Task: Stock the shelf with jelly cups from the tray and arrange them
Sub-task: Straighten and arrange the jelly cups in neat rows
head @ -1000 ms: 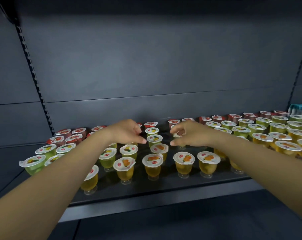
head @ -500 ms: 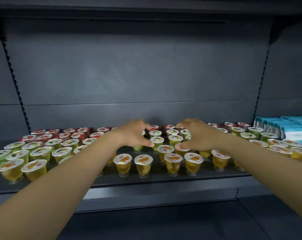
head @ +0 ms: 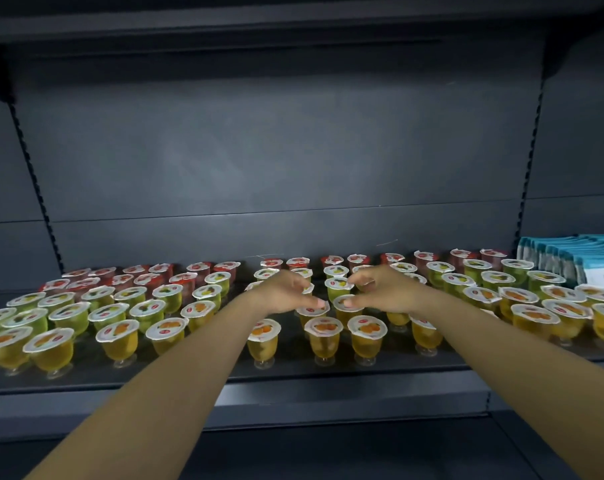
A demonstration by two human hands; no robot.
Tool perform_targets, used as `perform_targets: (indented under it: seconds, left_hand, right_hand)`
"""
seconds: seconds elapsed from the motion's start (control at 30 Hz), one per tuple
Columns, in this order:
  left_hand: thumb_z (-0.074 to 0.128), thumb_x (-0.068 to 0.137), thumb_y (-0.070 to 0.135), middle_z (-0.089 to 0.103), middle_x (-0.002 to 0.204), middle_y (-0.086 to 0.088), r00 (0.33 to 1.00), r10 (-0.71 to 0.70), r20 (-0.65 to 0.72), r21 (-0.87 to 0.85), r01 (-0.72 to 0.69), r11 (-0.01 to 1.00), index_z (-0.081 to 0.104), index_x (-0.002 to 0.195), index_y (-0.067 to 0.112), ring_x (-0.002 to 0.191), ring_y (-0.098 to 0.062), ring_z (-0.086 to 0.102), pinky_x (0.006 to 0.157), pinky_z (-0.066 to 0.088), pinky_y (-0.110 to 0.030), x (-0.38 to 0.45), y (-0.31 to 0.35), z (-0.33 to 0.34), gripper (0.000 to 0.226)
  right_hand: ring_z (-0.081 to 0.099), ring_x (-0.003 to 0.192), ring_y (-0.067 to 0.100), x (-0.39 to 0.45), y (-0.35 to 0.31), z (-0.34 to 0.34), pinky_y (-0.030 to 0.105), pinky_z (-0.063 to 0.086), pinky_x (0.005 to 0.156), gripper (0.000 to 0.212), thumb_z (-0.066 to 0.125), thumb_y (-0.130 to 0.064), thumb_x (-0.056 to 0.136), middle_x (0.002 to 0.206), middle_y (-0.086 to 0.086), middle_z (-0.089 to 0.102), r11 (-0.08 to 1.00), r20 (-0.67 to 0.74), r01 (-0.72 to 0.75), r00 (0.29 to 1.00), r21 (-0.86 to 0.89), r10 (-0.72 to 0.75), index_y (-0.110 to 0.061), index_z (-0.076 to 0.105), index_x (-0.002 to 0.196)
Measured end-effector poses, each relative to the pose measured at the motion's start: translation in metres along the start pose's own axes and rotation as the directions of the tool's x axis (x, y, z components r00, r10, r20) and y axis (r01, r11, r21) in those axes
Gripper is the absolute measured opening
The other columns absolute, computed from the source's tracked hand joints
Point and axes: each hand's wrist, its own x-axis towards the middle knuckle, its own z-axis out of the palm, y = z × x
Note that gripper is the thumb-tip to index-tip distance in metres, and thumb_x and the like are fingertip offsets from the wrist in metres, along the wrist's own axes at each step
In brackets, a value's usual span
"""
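Jelly cups (head: 323, 336) crowd shelf (head: 293, 382) to front edge; hands, left (head: 281, 294), right (head: 385, 292), loosely curled, holding nothing

Both hands, left hand (head: 282, 293) and right hand (head: 383, 291), hover fingers curled over jelly cups (head: 367, 335) (yellow front row) mid-shelf (head: 293, 377).

— What have you got on your arms?

— Nothing. Both my forearms are bare from the near edge of the view up to the wrists, no sleeve showing on either.

— Gloves, a watch, rings?

— My left hand (head: 282, 293) and my right hand (head: 387, 292) are bare too. Short, pale nails show on the thumbs.
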Motion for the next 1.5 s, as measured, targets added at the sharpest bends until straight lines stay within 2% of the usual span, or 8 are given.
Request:
perform_targets:
  seconds: [0.3, 0.57, 0.73, 0.87, 0.97, 1.17, 1.37, 1.5]
  left_hand:
    - [0.069, 0.083, 0.034, 0.059, 0.121, -0.004, 0.999, 0.006, 0.050, -0.041, -0.004, 0.999, 0.059, 0.125, 0.009, 0.117, -0.019, 0.052, 0.092, 0.042, -0.030, 0.026, -0.014, 0.015, 0.050]
    - [0.070, 0.082, 0.034, 0.051, 0.139, -0.004, 0.999, 0.017, 0.035, -0.061, -0.015, 0.998, 0.052, 0.134, 0.013, 0.126, -0.020, 0.048, 0.090, 0.038, -0.024, 0.035, -0.025, 0.016, 0.058]
    - [0.071, 0.081, 0.034, 0.065, 0.103, -0.014, 0.999, 0.051, -0.010, -0.008, -0.051, 0.999, 0.068, 0.109, 0.004, 0.098, -0.023, 0.061, 0.081, 0.049, -0.033, 0.037, -0.026, 0.015, 0.040]
    - [0.072, 0.077, 0.035, 0.052, 0.084, -0.009, 0.997, 0.076, -0.025, 0.078, -0.073, 0.994, 0.068, 0.086, 0.004, 0.083, -0.029, 0.058, 0.070, 0.047, -0.033, 0.034, -0.033, 0.007, 0.033]
    - [0.070, 0.079, 0.034, 0.045, 0.088, -0.002, 0.995, 0.100, -0.020, 0.112, -0.097, 0.989, 0.056, 0.085, 0.018, 0.082, -0.017, 0.047, 0.071, 0.043, -0.027, 0.030, -0.043, -0.010, 0.022]
    - [0.069, 0.082, 0.032, 0.047, 0.090, -0.001, 0.995, 0.072, -0.069, 0.120, -0.063, 0.991, 0.060, 0.092, 0.018, 0.085, -0.013, 0.048, 0.065, 0.039, -0.018, 0.021, -0.071, -0.036, 0.019]
    - [0.069, 0.082, 0.031, 0.051, 0.092, -0.005, 0.997, 0.042, -0.061, 0.110, -0.035, 0.993, 0.063, 0.093, 0.014, 0.087, -0.013, 0.051, 0.071, 0.042, -0.021, 0.023, -0.096, -0.042, 0.021]
    - [0.068, 0.084, 0.029, 0.064, 0.118, -0.004, 0.998, 0.046, -0.038, 0.146, -0.040, 0.989, 0.065, 0.117, 0.011, 0.103, -0.015, 0.059, 0.077, 0.046, -0.022, 0.022, -0.101, -0.044, 0.038]
  right_hand:
    - [0.051, 0.123, 0.017, 0.023, 0.010, 0.014, 0.025, 0.043, 0.091, 0.056, 0.070, -0.030, 0.084, 0.138, 0.000, 0.052, 0.999, 0.012, -0.032, 0.999, -0.007, 0.032, -0.017, 0.050, 0.134]
    - [0.049, 0.124, 0.016, 0.029, 0.016, 0.018, 0.024, 0.041, 0.088, 0.055, 0.071, -0.027, 0.083, 0.138, -0.001, 0.051, 0.998, 0.019, -0.044, 0.999, -0.041, 0.044, -0.018, 0.052, 0.133]
    - [0.056, 0.115, 0.016, 0.033, 0.016, 0.019, 0.022, 0.045, 0.081, 0.053, 0.074, -0.028, 0.081, 0.131, 0.001, 0.057, 0.998, -0.033, -0.046, 0.998, -0.033, 0.045, -0.016, 0.056, 0.129]
    - [0.062, 0.105, 0.022, 0.036, 0.010, 0.020, 0.031, 0.053, 0.084, 0.043, 0.074, -0.028, 0.080, 0.121, 0.012, 0.063, 0.997, -0.064, -0.048, 0.997, -0.062, 0.044, -0.009, 0.064, 0.118]
    - [0.055, 0.117, 0.019, 0.037, -0.005, 0.023, 0.026, 0.046, 0.085, 0.048, 0.073, -0.027, 0.081, 0.130, 0.004, 0.059, 1.000, -0.075, -0.016, 0.997, 0.002, 0.016, -0.012, 0.060, 0.125]
    - [0.055, 0.106, 0.012, 0.047, -0.034, 0.043, 0.025, 0.044, 0.083, 0.043, 0.074, -0.025, 0.080, 0.126, 0.001, 0.060, 0.997, -0.022, 0.035, 0.999, 0.061, -0.034, -0.013, 0.063, 0.120]
    - [0.055, 0.116, 0.017, 0.054, -0.045, 0.058, 0.024, 0.044, 0.083, 0.048, 0.074, -0.024, 0.081, 0.129, 0.003, 0.059, 1.000, 0.022, -0.005, 1.000, 0.002, 0.005, -0.013, 0.060, 0.126]
    - [0.055, 0.118, 0.018, 0.054, -0.050, 0.059, 0.023, 0.044, 0.083, 0.051, 0.073, -0.025, 0.081, 0.133, 0.002, 0.057, 0.999, 0.048, -0.012, 0.999, -0.049, 0.015, -0.015, 0.058, 0.129]
